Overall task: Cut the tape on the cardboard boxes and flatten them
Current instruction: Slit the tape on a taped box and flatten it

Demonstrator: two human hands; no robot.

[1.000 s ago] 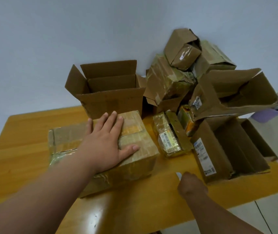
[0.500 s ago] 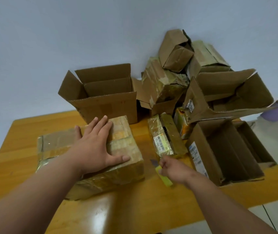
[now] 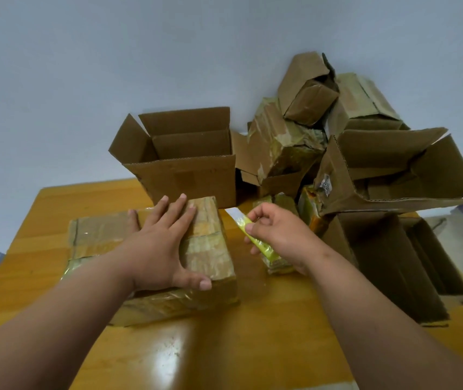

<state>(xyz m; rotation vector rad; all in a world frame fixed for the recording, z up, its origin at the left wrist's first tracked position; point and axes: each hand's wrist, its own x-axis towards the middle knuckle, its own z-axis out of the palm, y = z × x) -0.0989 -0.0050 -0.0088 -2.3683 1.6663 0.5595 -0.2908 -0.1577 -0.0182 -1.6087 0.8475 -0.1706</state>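
Landmark: the taped box (image 3: pixel 151 257), lying flat on the wooden table (image 3: pixel 224 347).
Left hand (image 3: pixel 157 249): laid flat on top of the taped box, fingers straight and spread, thumb at the near right edge; nothing is gripped.
Right hand (image 3: pixel 278 237): held just right of the taped box, its grip curled round a yellow utility knife (image 3: pixel 255 239); the blade is pointed up toward the box's far right corner.
Open box (image 3: pixel 182 161): stood upright just behind the taped box, flaps raised.
Box pile (image 3: pixel 351 153): heaped behind and to the right of the taped box, against the wall.
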